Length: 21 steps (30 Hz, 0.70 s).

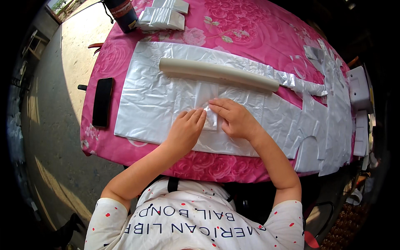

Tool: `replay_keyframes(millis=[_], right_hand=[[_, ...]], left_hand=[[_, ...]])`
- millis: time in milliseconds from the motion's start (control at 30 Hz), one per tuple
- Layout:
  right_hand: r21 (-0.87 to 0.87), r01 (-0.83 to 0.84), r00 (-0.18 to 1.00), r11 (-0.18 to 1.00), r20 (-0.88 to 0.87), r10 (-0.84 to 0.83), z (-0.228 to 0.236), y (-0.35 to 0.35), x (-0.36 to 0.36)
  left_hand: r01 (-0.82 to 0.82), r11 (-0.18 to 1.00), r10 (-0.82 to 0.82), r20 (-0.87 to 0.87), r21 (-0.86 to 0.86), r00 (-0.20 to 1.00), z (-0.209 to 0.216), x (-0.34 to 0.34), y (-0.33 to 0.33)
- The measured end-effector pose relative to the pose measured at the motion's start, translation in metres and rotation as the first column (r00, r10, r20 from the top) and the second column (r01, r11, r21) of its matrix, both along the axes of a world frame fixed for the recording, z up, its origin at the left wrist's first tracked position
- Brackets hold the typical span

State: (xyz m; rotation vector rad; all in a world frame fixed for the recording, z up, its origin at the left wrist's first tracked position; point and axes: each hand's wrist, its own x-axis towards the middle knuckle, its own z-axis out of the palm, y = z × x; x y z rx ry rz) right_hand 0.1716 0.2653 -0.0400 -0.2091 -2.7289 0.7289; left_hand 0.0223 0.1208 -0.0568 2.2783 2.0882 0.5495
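Observation:
A layered stack of white plastic bags (141, 91) lies spread over the table. On top of it, in front of me, is a narrow folded plastic bag (206, 92), partly covered by my fingers. My left hand (187, 128) has its fingers together, tips closed on the folded bag's left edge. From the other side, my right hand (235, 118) pinches the same bag between thumb and fingers. The hands almost meet. Just beyond them a beige pipe (216, 74) rests across the stack, touched by neither hand.
A pink floral tablecloth (112, 58) covers the table. At the left lies a black phone (103, 102). Piled folded bags (162, 18) sit beside a dark bottle (121, 14) at the far left. Bag handles (333, 108) trail rightward, near white plastic containers (359, 87).

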Motion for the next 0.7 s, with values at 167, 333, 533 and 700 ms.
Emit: replay_keyframes(millis=[167, 333, 533, 700], right_hand=[[-0.004, 0.025, 0.994, 1.000, -0.106, -0.026, -0.009, -0.005, 0.000], [-0.045, 0.012, 0.992, 0.999, -0.127, -0.018, -0.010, -0.040, 0.019], [-0.251, 0.160, 0.971, 0.955, -0.131, -0.198, -0.012, -0.049, 0.023], [-0.559, 0.523, 0.845, 0.644, 0.240, -0.478, 0.000, -0.051, 0.009]], left_hand=[[0.174, 0.983, -0.178, 0.075, 0.053, 0.981, 0.000, -0.010, -0.008], [0.251, 0.964, -0.263, 0.152, 0.092, 0.953, 0.007, -0.006, -0.037], [0.087, 0.996, -0.067, 0.457, -0.024, 0.887, 0.003, -0.005, -0.038], [-0.167, 0.951, 0.293, 0.594, -0.259, 0.749, 0.003, -0.003, -0.019]])
